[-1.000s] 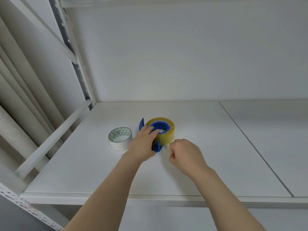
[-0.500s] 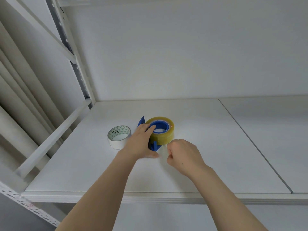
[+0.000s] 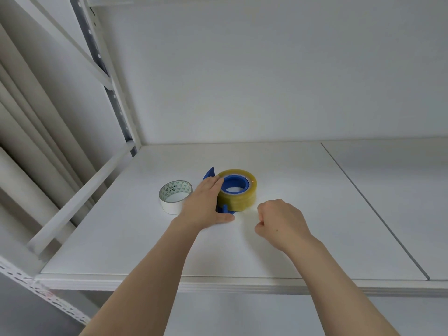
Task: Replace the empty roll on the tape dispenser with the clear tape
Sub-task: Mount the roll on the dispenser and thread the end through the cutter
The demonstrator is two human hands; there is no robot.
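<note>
Head view, left to right: empty roll [image 3: 175, 196] on shelf [image 3: 315, 226], at 9 o'clock of dispenser [image 3: 224, 209]. Left hand [image 3: 206, 207] spread flat, pressing dispenser, fingers touching clear tape [image 3: 238, 190] seated on blue hub. Right hand [image 3: 281, 221] at 4 o'clock, fingers curled, probably pinching tape end, can't tell. Risks: end snaps back onto roll; dispenser slides if left hand lifts.

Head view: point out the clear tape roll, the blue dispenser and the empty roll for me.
clear tape roll [image 3: 238, 202]: head view, on its yellowish outer side wall.
blue dispenser [image 3: 236, 182]: head view, on the hub rim inside the roll.
empty roll [image 3: 171, 207]: head view, on its white outer wall.
</note>
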